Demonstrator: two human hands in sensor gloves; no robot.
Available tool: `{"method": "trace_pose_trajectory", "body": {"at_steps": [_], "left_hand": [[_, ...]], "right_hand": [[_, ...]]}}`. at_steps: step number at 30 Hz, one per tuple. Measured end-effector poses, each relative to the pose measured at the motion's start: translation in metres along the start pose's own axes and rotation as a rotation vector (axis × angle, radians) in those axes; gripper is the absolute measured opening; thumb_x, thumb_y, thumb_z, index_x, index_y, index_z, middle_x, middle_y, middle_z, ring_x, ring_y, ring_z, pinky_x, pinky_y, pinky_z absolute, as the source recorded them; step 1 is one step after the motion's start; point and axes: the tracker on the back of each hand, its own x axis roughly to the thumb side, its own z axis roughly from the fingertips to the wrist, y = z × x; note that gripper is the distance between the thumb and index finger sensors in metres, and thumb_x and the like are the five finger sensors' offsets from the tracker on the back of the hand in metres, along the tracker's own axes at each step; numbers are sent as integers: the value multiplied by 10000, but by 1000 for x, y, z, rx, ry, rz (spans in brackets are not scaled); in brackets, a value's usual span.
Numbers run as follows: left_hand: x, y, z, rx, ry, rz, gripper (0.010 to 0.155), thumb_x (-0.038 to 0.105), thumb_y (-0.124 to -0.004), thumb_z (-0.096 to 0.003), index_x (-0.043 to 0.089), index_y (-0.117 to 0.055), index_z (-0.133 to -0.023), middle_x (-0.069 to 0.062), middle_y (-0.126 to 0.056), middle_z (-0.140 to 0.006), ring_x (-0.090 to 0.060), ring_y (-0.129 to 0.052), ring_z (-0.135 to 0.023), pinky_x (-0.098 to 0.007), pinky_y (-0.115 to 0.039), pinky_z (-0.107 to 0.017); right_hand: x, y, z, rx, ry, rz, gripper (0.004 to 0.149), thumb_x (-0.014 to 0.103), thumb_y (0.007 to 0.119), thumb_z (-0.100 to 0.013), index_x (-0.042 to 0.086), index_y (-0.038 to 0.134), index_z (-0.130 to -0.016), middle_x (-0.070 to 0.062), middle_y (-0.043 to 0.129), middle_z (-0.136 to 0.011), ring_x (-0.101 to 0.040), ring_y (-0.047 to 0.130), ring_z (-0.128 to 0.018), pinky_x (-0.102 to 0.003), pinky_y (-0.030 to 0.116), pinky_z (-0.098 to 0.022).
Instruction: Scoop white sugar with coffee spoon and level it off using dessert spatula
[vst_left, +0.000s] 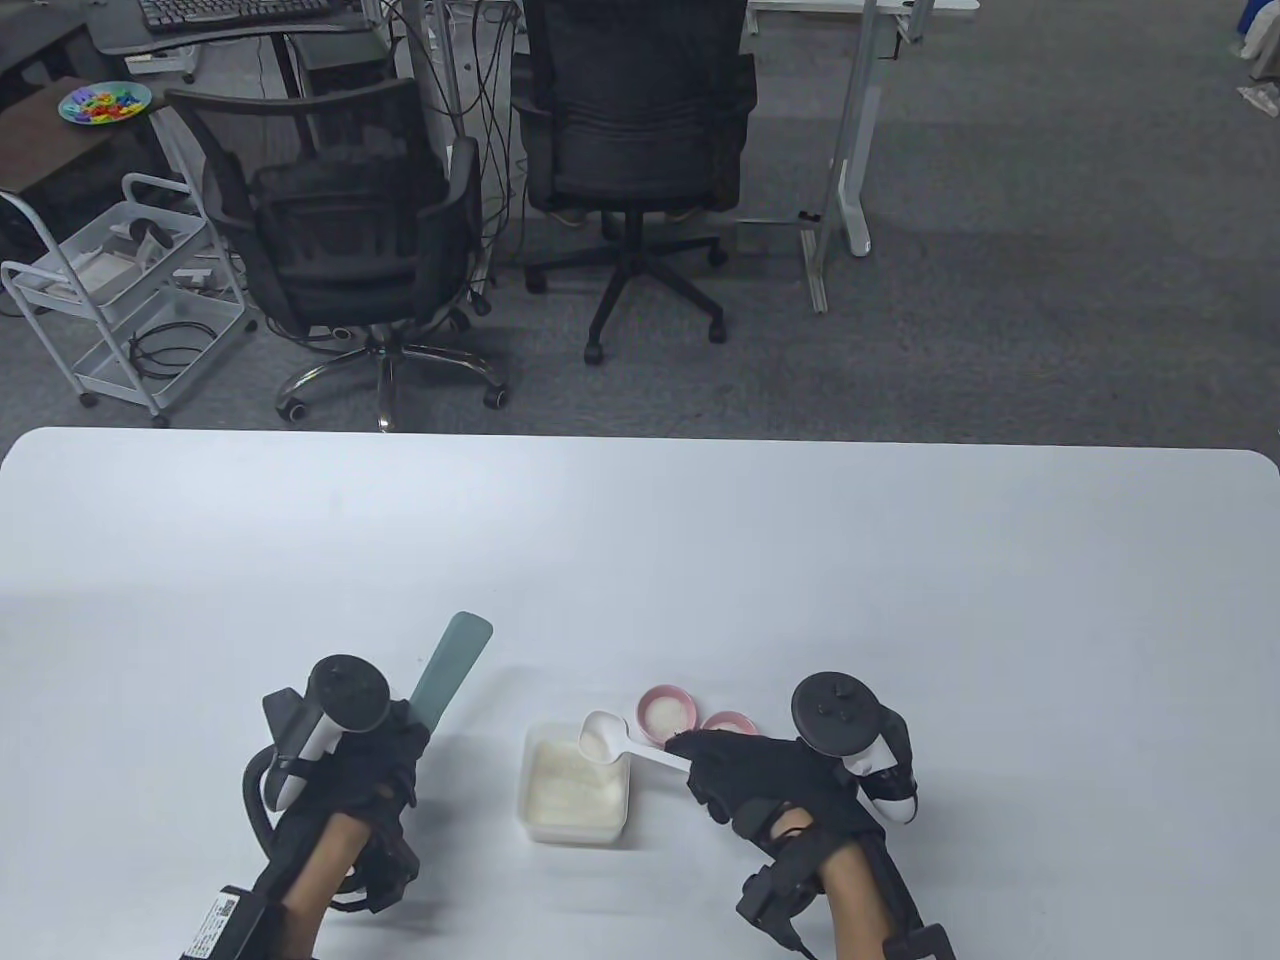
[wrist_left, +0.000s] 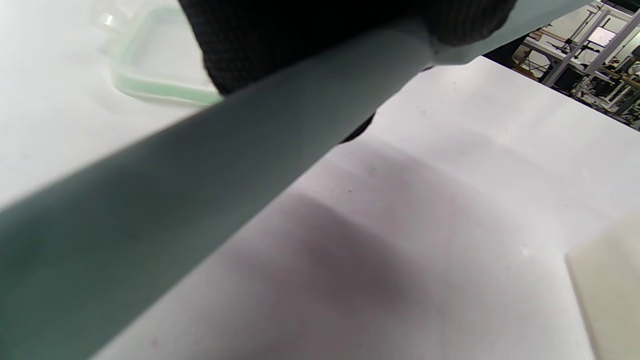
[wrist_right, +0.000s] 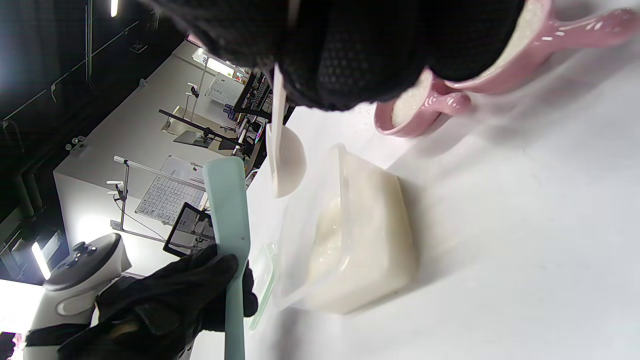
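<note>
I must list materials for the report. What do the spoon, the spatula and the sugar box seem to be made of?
Spoon: probably plastic, opaque white with a matte, moulded look.
Spatula: likely silicone or soft plastic, uniform pale green with no shine; the pictures cannot settle which.
Sugar box: apparently translucent plastic, as the sugar shows cloudy through its wall in the right wrist view.

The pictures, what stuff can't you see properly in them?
- Right hand fingers on the spoon handle: hidden under the glove, table view.
- Spatula: blurred and cut off by the edges, left wrist view.
- Pink dishes: partly covered by the glove, right wrist view.
- Container lid: blurred, left wrist view.
</note>
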Motion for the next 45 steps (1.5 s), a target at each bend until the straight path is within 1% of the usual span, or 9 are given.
{"method": "trace_pose_trajectory", "body": {"at_steps": [6,13,17,19,20,25,31,38,45], "left_hand": [[21,-2,12,-59,-239,4,490,475,-718,-496,292,-776,-946,66,-884,-900,-150,-1084,-665,-292,-921,-502],[60,-17,47,-138,-426,-98,489,479,-712,-490,304,-784,-941,65,-900,-890,-154,-1095,-649,-311,-926,-498],[69,-26,59,-235,-392,-91,494,479,-712,-503,274,-780,-947,52,-901,-883,-149,-1100,-627,-295,-932,-479],[70,-29,61,-254,-381,-98,495,475,-693,-532,260,-736,-976,49,-861,-913,-146,-1078,-658,-286,-919,-501],[70,-30,61,-261,-378,-101,490,479,-717,-502,268,-790,-937,49,-912,-867,-143,-1109,-605,-280,-941,-459],[71,-36,59,-298,-368,-114,496,490,-709,-512,270,-775,-953,48,-900,-883,-147,-1106,-617,-286,-939,-465],[68,-37,55,-286,-328,-149,492,485,-711,-513,272,-776,-952,44,-900,-882,-153,-1104,-620,-292,-937,-470],[60,-25,50,-145,-245,-209,493,480,-717,-509,274,-777,-953,43,-898,-886,-161,-1099,-633,-307,-930,-480],[59,-29,47,-185,-241,-206,494,479,-716,-510,271,-778,-953,41,-895,-889,-163,-1097,-636,-306,-930,-480]], "right_hand": [[0,1,-1,3,6,9,504,255,727,-546,22,730,-993,-131,893,-733,-258,883,-503,-577,669,-622],[0,1,-1,5,7,0,503,255,726,-546,23,730,-993,-131,893,-733,-258,883,-504,-576,670,-622],[0,2,-1,14,2,-15,504,255,725,-546,20,730,-992,-130,893,-732,-258,883,-503,-576,670,-621],[0,2,-1,22,0,-24,504,255,725,-547,18,729,-993,-131,893,-732,-257,884,-503,-575,671,-621],[0,2,-1,24,-1,-27,505,255,725,-547,18,728,-993,-131,893,-732,-257,884,-502,-576,671,-621],[0,3,-1,41,-1,-37,505,255,724,-548,15,728,-992,-131,894,-731,-256,885,-501,-574,672,-621],[0,3,-1,65,-1,-58,508,252,721,-549,4,722,-992,-135,897,-727,-258,885,-498,-574,673,-619],[-1,-1,0,76,-11,-119,512,243,720,-549,-10,714,-995,-144,897,-727,-261,886,-496,-578,672,-619],[-2,-1,0,81,1,-105,512,242,720,-550,-10,713,-995,-144,896,-728,-261,885,-497,-579,670,-619]]}}
